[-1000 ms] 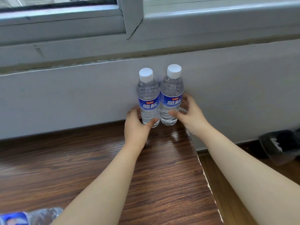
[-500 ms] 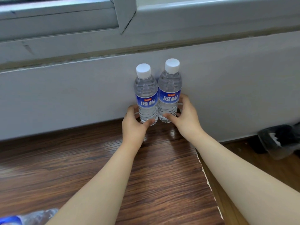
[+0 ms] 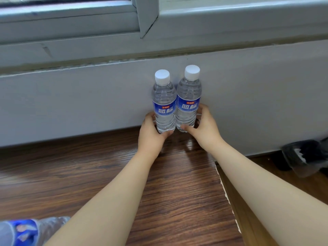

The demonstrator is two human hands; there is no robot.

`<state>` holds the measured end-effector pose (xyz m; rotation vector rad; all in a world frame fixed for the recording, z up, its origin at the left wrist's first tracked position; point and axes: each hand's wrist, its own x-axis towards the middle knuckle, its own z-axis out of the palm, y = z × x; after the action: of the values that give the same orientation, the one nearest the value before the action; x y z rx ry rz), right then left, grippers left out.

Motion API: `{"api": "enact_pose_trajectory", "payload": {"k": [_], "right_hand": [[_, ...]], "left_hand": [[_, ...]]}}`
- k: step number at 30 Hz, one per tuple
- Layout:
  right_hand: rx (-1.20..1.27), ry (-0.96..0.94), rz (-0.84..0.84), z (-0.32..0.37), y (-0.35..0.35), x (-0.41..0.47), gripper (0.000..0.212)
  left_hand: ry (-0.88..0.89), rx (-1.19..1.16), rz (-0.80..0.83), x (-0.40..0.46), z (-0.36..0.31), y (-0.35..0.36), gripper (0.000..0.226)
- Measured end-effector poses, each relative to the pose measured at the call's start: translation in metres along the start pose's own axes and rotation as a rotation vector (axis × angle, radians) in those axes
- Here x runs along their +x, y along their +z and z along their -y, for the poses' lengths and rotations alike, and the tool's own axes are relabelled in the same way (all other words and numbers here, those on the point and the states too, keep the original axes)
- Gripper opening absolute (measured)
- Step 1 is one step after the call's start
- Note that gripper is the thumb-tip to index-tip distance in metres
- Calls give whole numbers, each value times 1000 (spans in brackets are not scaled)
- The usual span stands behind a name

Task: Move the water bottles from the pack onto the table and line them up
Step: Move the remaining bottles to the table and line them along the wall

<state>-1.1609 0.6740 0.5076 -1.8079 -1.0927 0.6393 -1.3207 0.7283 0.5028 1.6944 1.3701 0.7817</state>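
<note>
Two water bottles are seen upright at the far edge of the wooden worktop point(image 3: 106, 174), against the grey wall point(image 3: 71, 107) below the window frame point(image 3: 147, 16). The wall is taken as landmark.

Left bottle point(image 3: 164, 105): clear, white cap, blue label with white characters; base on the worktop, back against or just in front of the wall. Right bottle point(image 3: 189, 102): same make, standing touching the left bottle, side by side along the wall; its cap sits slightly higher in the view.

The left hand point(image 3: 150, 134) is wrapped around the lower part of the left bottle, thumb across the front near the base, fingers hidden behind it: the grip is closed on the bottle. The right hand point(image 3: 204, 128) is closed on the lower part of the right bottle, thumb in front at the base, fingers curled around its right side toward the wall.

The pack point(image 3: 26, 229) is partly seen at the near left corner of the worktop, well apart from the wall: crinkled clear wrap, blue labels inside; the count of bottles within cannot be told.

Beyond the worktop's right edge, a dark object point(image 3: 305, 157) lies on the floor beside the wall; its kind cannot be told.
</note>
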Motion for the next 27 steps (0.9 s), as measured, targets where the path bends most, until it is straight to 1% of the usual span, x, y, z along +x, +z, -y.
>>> {"api": "enact_pose_trajectory", "payload": {"k": [2, 4, 6, 8, 10, 12, 14, 17, 20, 24, 26, 27], "right_hand": [[-44, 67, -24, 0, 1, -7, 65], [-107, 160, -68, -1, 2, -17, 45], [-149, 234, -49, 1, 2, -32, 25], [-108, 263, 33, 4, 8, -50, 11], [-68, 228, 155, 13, 19, -70, 19], [-58, 162, 291, 26, 33, -91, 26], [-62, 89, 413, 42, 49, -111, 27], [-49, -11, 568, 66, 75, -140, 27], [-27, -93, 668, 88, 102, -165, 28], [60, -145, 752, 110, 134, -195, 40], [50, -172, 816, 117, 148, -207, 54], [49, -181, 840, 121, 154, -212, 62]], "left_hand": [[-28, 67, -2, -5, 1, -6, 78], [-69, 111, -26, -14, 2, -16, 72], [-84, 100, -47, -30, 1, -30, 54], [-95, 33, -44, -53, -1, -47, 33], [-116, -45, -8, -84, -2, -65, 18], [-141, -91, 31, -119, 3, -83, 13], [-187, -146, 35, -157, 14, -100, 12], [-314, -217, -5, -212, 38, -127, 16], [-445, -269, -105, -263, 61, -154, 11], [-608, -309, -238, -312, 91, -185, 16], [-674, -322, -358, -325, 105, -200, 15], [-697, -330, -434, -329, 110, -209, 18]]}}
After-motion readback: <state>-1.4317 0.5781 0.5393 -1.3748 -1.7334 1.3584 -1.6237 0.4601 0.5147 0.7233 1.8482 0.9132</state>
